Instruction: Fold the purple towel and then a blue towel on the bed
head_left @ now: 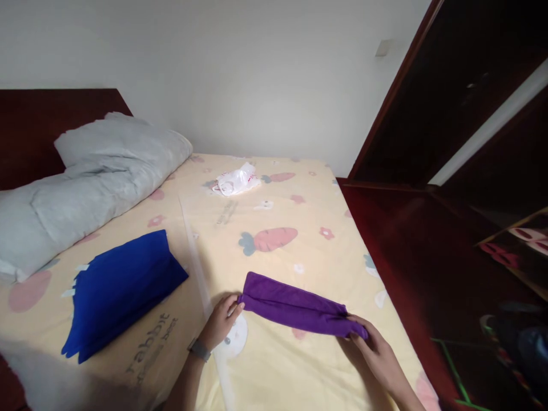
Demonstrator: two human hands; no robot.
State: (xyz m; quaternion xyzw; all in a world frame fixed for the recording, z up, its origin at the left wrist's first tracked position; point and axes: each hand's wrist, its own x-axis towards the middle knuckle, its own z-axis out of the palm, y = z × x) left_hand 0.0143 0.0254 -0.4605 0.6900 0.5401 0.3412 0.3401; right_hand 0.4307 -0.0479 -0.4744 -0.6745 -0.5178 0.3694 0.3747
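- Hands first, nearest my view: the left hand (221, 319) pinches the left end of a purple towel (299, 308), fingers curled onto the corner; a watch (200, 349) sits on that wrist.
- The right hand (377, 351) grips the opposite end, fingertips closed over the bunched cloth near the bed's right side.
- From here I read the towel as folded into a narrow strip, lying flat on the bed sheet (274, 377) between the two hands, so each hand has an end and neither is nearer the middle.
- Its long axis runs left to right, tilting slightly, with the left end a little farther from me than the right end.
- Just beyond the towel I see a carrot print (269, 238) on the sheet, apart from the cloth.
- To the left, well apart from the left hand, lies a blue cloth (122, 288), folded into a thick pad.
- Farther left and back, a grey quilt (85, 182) is heaped along the headboard (29, 125).
- Near the far edge I make out a crumpled white plastic bag (236, 180); its contents are too small to tell, possibly nothing.
- A dark wooden wardrobe (449, 114) stands along the bed's right side.
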